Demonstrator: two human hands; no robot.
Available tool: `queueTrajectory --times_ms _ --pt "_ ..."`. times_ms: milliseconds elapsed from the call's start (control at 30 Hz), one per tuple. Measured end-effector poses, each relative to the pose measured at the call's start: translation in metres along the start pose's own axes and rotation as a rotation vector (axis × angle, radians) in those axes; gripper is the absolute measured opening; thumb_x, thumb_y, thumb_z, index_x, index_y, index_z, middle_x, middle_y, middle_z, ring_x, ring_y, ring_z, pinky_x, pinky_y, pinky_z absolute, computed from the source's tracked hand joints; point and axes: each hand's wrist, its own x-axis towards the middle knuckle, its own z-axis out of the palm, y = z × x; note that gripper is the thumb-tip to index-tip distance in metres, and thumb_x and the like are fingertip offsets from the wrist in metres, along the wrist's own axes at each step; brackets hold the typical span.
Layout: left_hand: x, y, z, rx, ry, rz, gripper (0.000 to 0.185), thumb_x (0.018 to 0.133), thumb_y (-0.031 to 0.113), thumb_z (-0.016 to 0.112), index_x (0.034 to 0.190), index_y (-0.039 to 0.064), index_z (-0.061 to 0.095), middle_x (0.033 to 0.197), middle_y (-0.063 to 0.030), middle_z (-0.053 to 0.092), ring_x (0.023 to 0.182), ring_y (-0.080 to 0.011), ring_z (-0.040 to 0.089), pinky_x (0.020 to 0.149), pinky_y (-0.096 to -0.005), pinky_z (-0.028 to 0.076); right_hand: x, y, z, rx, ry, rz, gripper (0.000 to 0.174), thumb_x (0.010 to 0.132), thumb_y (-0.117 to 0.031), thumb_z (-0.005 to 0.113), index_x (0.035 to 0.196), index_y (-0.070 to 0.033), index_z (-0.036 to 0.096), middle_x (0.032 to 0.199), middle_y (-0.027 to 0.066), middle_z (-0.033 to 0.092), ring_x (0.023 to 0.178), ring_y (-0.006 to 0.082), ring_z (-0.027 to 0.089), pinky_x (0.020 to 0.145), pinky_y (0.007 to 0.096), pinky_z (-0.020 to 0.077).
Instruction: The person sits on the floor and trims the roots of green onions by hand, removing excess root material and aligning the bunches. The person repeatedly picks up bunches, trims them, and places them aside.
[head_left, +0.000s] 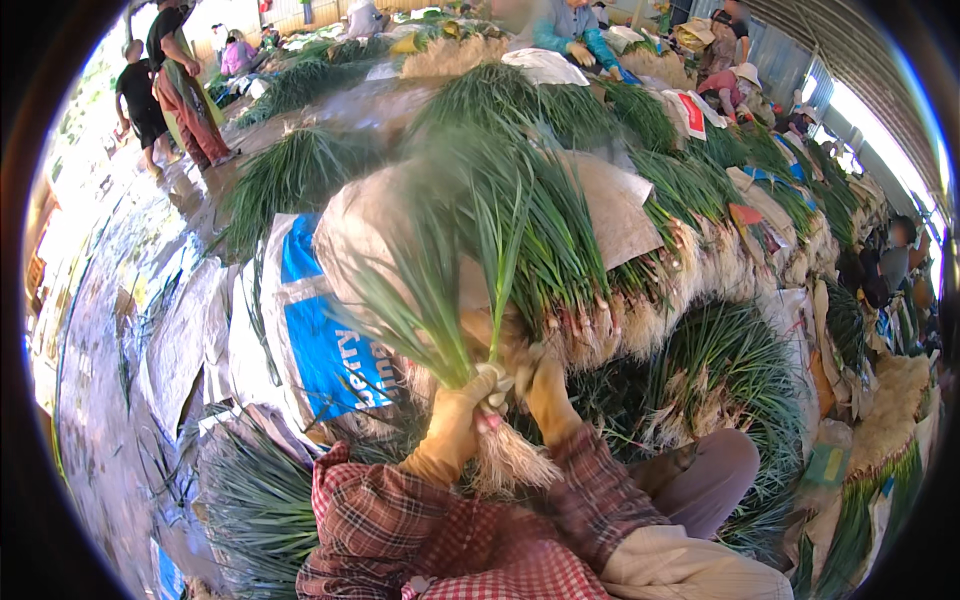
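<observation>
My left hand, in a yellowish work glove, is closed around the lower stalks of a bunch of spring onions. Its green leaves fan upward, while pale stringy roots hang below the fist towards my lap. Close by on the right, my right hand wears a similar glove. Motion blurs its fingers, so whether they grip anything is unclear. Just beyond both hands lies a heap of spring onions, roots facing me, partly over a beige sheet.
A white-and-blue printed sack lies left of the heap. More spring onions sit at my lower left, with another pile beside my right knee. Two people stand at upper left; a worker in blue sleeves is across the heaps.
</observation>
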Motion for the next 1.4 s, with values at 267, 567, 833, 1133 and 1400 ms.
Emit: queueTrajectory --times_ms 267,567,833,1133,1400 --pt "0.002 0.003 0.001 0.042 -0.118 -0.051 0.014 0.095 0.016 0.06 0.098 0.002 0.058 0.081 -0.0062 0.059 0.06 -0.0116 0.053 0.058 -0.0269 0.048 -0.085 -0.041 0.016 -0.754 -0.453 -0.293 0.06 0.099 -0.046 0.047 0.142 -0.004 0.042 0.106 0.0032 0.062 0.083 0.0153 0.059 0.068 0.0286 0.0458" --pt "-0.012 0.044 0.006 -0.303 -0.351 0.208 0.019 0.091 0.022 0.065 0.097 0.007 0.055 0.077 -0.0001 0.054 0.066 -0.0086 0.05 0.06 -0.0227 0.044 -0.096 0.012 0.038 -0.038 -0.591 0.352 0.036 0.102 -0.025 0.046 0.129 -0.003 0.053 0.117 0.0096 0.061 0.101 0.0171 0.06 0.09 0.0312 0.05" --pt "-0.007 0.06 0.008 -0.31 -0.244 0.255 0.026 0.092 0.018 0.062 0.112 0.003 0.054 0.078 0.0019 0.053 0.069 -0.0091 0.05 0.057 -0.0233 0.046 -0.092 -0.098 -0.065 -0.933 0.058 -0.403 0.027 0.095 -0.022 0.047 0.09 0.0 0.061 0.087 0.0133 0.066 0.074 0.0258 0.064 0.065 0.0382 0.0505" --pt "0.016 0.017 -0.004 -0.11 -0.26 -0.118 0.05 0.099 0.026 0.053 0.136 -0.006 0.042 0.087 -0.0012 0.059 0.071 -0.0117 0.056 0.067 -0.028 0.05 -0.009 -0.159 -0.054 -1.797 0.846 -0.714 0.04 0.09 -0.039 0.058 0.088 -0.001 0.067 0.085 0.0248 0.065 0.083 0.0404 0.063 0.073 0.0486 0.049" --pt "0.011 0.022 0.0 -0.125 -0.179 -0.102 0.041 0.098 0.021 0.054 0.13 -0.005 0.05 0.089 -0.0046 0.06 0.077 -0.013 0.054 0.059 -0.0233 0.044 -0.069 -0.156 -0.005 -1.096 0.689 -0.669 0.036 0.092 -0.036 0.063 0.099 -0.001 0.065 0.082 0.0129 0.068 0.065 0.0188 0.063 0.061 0.0361 0.0516"
